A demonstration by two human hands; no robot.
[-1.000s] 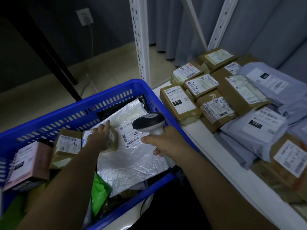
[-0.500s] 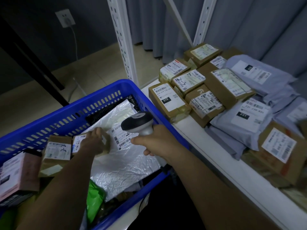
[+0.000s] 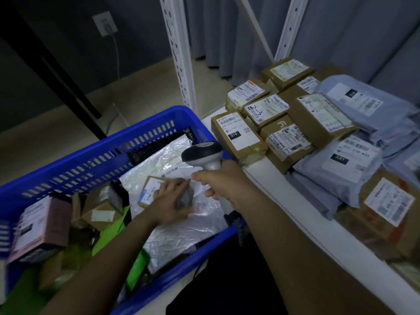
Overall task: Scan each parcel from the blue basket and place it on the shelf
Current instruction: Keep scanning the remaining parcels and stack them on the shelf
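The right hand [image 3: 227,185] is clenched around the pale handle of a barcode scanner [image 3: 203,155], whose dark head hangs over the right end of the blue basket [image 3: 95,153] and faces down into it. The left hand [image 3: 175,201] reaches into the basket with its fingers spread flat over a small brown parcel [image 3: 148,189] that bears a white label; the palm presses on it, but motion blur hides whether the fingers actually curl around its edges, so that grip cannot be told as grasping or released. The small parcel lies on top of a crinkled silver mailer bag [image 3: 172,223] that fills the right half of the basket. Left of it in the basket sit another taped brown box [image 3: 102,208], a pinkish box [image 3: 38,228] with a printed label, and something bright green [image 3: 109,233] tucked underneath. Just to the right of the basket, the white shelf [image 3: 318,242] carries a close cluster of labelled brown cartons, among them one marked 010 [image 3: 236,137], and several grey mailer bags [image 3: 336,164] overlapping one another.
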